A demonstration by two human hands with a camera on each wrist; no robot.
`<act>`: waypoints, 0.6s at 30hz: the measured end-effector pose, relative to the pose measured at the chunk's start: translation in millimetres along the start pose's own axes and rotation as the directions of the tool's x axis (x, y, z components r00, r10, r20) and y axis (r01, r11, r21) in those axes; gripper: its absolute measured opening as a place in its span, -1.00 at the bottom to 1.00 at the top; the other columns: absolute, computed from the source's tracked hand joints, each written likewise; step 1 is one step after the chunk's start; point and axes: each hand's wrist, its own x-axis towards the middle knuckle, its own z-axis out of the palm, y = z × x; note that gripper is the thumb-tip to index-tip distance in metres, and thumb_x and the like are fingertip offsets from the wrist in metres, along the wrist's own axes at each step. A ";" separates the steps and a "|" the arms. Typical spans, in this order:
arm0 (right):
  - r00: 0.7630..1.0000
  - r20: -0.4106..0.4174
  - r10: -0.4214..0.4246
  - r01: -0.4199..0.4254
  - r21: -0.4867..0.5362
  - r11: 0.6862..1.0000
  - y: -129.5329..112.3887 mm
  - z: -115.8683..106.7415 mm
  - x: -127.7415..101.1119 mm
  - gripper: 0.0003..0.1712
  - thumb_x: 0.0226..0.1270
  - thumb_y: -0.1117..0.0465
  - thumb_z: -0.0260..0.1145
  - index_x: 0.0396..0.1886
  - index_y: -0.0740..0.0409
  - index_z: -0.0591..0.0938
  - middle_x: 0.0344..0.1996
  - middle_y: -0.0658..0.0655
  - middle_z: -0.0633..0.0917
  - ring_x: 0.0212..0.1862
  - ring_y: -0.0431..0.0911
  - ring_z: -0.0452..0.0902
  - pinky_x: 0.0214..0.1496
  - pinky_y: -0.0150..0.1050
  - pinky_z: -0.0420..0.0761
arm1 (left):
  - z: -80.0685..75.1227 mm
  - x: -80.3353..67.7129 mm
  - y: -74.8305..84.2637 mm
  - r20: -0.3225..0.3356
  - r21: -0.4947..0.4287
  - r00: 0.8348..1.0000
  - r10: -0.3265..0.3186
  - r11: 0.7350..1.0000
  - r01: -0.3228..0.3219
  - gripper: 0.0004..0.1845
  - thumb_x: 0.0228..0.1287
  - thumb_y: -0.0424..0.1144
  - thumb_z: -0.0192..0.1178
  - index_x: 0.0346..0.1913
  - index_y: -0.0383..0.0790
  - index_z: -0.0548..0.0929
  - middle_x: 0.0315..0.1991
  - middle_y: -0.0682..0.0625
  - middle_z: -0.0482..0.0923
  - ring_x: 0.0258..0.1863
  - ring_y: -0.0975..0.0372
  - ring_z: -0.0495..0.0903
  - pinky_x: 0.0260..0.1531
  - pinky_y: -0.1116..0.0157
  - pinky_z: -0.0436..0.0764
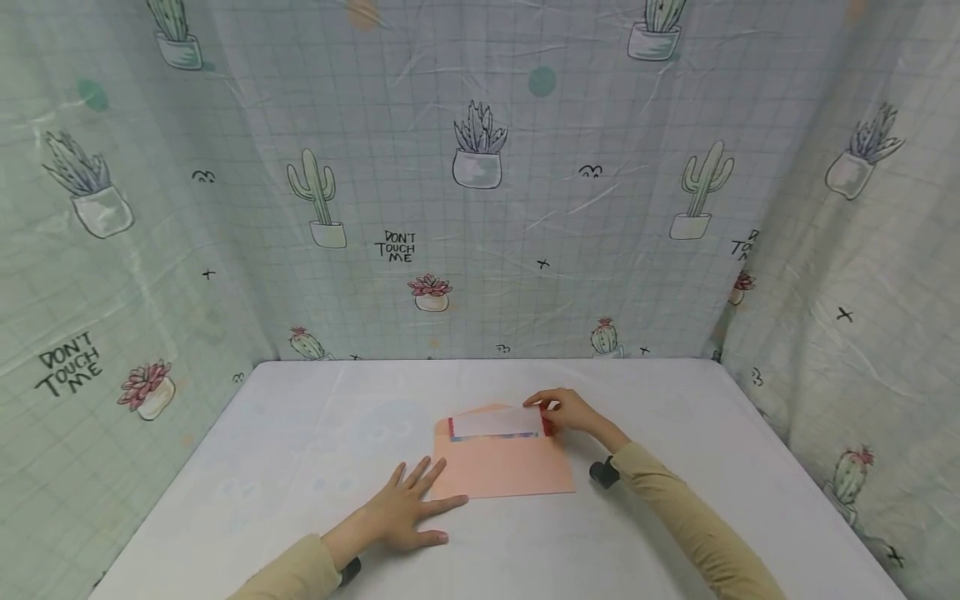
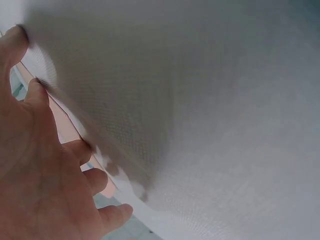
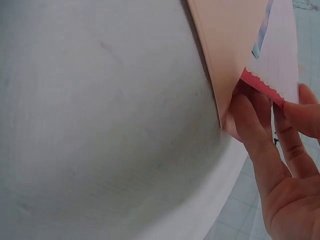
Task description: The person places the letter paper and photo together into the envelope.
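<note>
A peach-coloured envelope [image 1: 506, 471] lies flat on the table with its flap side away from me. From its opening a whitish card [image 1: 495, 422] with red side edges and a blue printed strip sticks out partway. My right hand [image 1: 566, 411] pinches the card's right edge; in the right wrist view, thumb and fingers close on its red scalloped border [image 3: 264, 86], with a finger reaching in by the envelope's corner. My left hand [image 1: 405, 510] lies with fingers spread at the envelope's lower left corner, fingertips touching its edge.
The white table [image 1: 300, 467] spreads around the envelope. A curtain [image 1: 480, 217] printed with potted cacti hangs behind it and on both sides. Each wrist carries a small black camera [image 1: 603, 473].
</note>
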 end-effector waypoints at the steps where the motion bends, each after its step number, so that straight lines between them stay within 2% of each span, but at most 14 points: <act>1: 1.000 0.007 0.006 -0.006 0.007 1.000 0.5 -0.4 0.7 -0.62 0.13 0.46 0.07 -0.12 0.09 0.63 -0.34 0.17 0.57 -0.61 -0.22 0.37 -0.61 -0.41 0.42 | 0.1 0.0 0.0 -0.001 -0.003 1.000 0.000 1.000 0.000 -0.39 0.19 0.26 -0.12 0.31 0.29 0.15 0.39 -0.26 -0.09 0.33 -0.23 -0.06 0.12 -0.30 0.05; 10: 0.996 0.088 -0.006 0.000 0.069 0.998 5.5 -3.4 0.0 -0.60 0.09 0.49 0.03 -0.12 0.16 0.62 -0.39 0.22 0.56 -0.60 -0.20 0.40 -0.56 -0.37 0.47 | -0.8 2.2 0.4 0.021 0.006 1.000 -0.023 1.000 0.022 -0.39 0.18 0.29 -0.14 0.31 0.34 0.12 0.40 -0.23 -0.11 0.34 -0.22 -0.08 0.12 -0.30 0.05; 14: 0.994 0.110 -0.004 -0.005 0.076 0.997 6.8 -2.7 -0.7 -0.60 0.06 0.49 0.02 -0.15 0.17 0.64 -0.25 0.23 0.60 -0.56 -0.22 0.40 -0.51 -0.37 0.48 | -2.7 2.0 1.0 0.040 -0.007 0.999 -0.030 1.000 0.030 -0.38 0.18 0.29 -0.14 0.32 0.34 0.10 0.40 -0.23 -0.13 0.35 -0.21 -0.11 0.12 -0.30 0.05; 18: 0.992 0.123 0.000 -0.010 0.083 0.997 6.8 -2.0 -2.4 -0.66 0.12 0.46 0.05 -0.17 0.18 0.64 -0.12 0.24 0.62 -0.53 -0.22 0.45 -0.48 -0.37 0.52 | -4.2 2.0 1.4 0.046 -0.006 0.998 -0.036 0.999 0.036 -0.38 0.18 0.29 -0.13 0.32 0.34 0.10 0.40 -0.23 -0.12 0.35 -0.21 -0.11 0.12 -0.31 0.04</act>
